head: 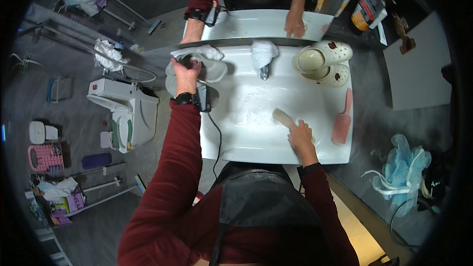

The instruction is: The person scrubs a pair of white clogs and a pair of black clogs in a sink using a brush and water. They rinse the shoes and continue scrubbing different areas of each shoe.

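Observation:
At the back left corner of the white washbasin (236,147), my left hand (186,75) grips a pale grey slipper (214,70). Part of the footwear is hidden under that hand and wrist, so its full outline cannot be made out. My right hand (303,136) is in the front right of the bowl, closed around a pale scrubbing brush (282,117). The brush's head points to the back left, and its handle passes beneath my fingers. Water drops and some suds lie on the basin floor. The faucet (264,72) has a white plastic bag (264,52) wrapped over it.
Cream clogs (338,52) stand on the basin's back right ledge. A pink hairbrush (342,127) lies on the right rim. A black cable (220,136) hangs from my left wrist device. A mirror stands behind; a toilet (138,114) is at left, a blue translucent bag (402,170) at right.

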`<move>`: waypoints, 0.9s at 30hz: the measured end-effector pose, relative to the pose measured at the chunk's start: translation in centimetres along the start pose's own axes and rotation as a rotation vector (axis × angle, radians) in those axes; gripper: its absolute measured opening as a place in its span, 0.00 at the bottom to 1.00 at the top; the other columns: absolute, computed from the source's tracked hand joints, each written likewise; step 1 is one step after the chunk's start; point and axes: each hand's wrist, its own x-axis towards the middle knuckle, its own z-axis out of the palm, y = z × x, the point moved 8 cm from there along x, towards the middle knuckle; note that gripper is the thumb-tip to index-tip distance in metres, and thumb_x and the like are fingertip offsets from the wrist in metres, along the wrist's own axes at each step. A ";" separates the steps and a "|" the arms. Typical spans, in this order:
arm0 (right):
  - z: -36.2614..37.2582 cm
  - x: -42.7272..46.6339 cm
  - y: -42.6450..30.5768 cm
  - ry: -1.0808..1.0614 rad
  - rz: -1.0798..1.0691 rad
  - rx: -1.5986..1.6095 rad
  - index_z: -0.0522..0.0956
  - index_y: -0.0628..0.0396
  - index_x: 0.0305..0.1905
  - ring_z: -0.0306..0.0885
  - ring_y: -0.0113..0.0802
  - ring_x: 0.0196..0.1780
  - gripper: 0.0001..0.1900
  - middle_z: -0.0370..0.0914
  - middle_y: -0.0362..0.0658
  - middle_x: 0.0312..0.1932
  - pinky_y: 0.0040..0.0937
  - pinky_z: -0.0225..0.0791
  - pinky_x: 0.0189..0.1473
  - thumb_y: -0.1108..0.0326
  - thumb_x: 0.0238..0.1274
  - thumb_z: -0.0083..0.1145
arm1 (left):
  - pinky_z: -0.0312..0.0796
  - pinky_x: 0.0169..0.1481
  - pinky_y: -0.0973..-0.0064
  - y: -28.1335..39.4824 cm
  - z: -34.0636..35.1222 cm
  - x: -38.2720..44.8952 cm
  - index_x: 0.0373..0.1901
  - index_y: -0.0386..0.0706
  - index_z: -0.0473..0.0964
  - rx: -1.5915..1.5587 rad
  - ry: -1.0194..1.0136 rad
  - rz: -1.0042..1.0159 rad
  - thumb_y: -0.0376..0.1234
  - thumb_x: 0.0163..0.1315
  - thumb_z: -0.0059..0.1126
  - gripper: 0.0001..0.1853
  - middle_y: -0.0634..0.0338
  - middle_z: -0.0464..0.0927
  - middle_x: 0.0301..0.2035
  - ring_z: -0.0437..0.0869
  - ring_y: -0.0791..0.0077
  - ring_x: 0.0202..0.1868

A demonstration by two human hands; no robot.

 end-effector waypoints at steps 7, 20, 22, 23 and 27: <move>-7.8 0.2 -4.1 -0.246 -0.015 1.326 0.62 0.48 0.71 0.76 0.38 0.51 0.31 0.75 0.54 0.55 0.30 0.67 0.53 0.64 0.63 0.55 | 0.71 0.49 0.59 -3.5 0.1 -3.7 0.42 0.37 0.77 0.230 -0.350 -0.428 0.43 0.72 0.38 0.21 0.58 0.84 0.33 0.84 0.61 0.40; 5.3 -20.4 -0.5 0.709 0.541 2.017 0.78 0.58 0.38 0.74 0.23 0.28 0.11 0.75 0.36 0.26 0.22 0.65 0.26 0.62 0.69 0.50 | 0.75 0.42 0.70 -20.0 -11.9 -7.4 0.43 0.42 0.79 0.942 -0.580 -0.810 0.39 0.70 0.44 0.15 0.61 0.85 0.35 0.83 0.71 0.38; 8.5 -27.4 -0.8 0.813 0.621 2.068 0.77 0.55 0.35 0.71 0.23 0.27 0.11 0.72 0.35 0.24 0.23 0.63 0.25 0.60 0.68 0.52 | 0.75 0.42 0.70 -22.9 -14.1 -10.7 0.43 0.43 0.80 1.029 -0.594 -0.938 0.39 0.70 0.44 0.15 0.63 0.85 0.35 0.83 0.70 0.36; 10.4 -30.7 -0.9 0.904 0.741 2.085 0.77 0.55 0.35 0.71 0.23 0.27 0.10 0.72 0.35 0.24 0.22 0.64 0.26 0.61 0.68 0.53 | 0.75 0.41 0.70 -24.0 -14.5 -12.1 0.44 0.44 0.80 1.065 -0.626 -0.991 0.39 0.70 0.44 0.15 0.63 0.85 0.35 0.83 0.70 0.36; 17.7 -48.2 -3.0 1.331 1.139 2.172 0.78 0.52 0.38 0.70 0.22 0.26 0.07 0.72 0.34 0.25 0.21 0.68 0.29 0.61 0.65 0.57 | 0.76 0.43 0.66 -28.4 -18.1 -17.7 0.49 0.45 0.78 1.195 -0.783 -1.116 0.39 0.71 0.43 0.15 0.65 0.84 0.36 0.84 0.70 0.38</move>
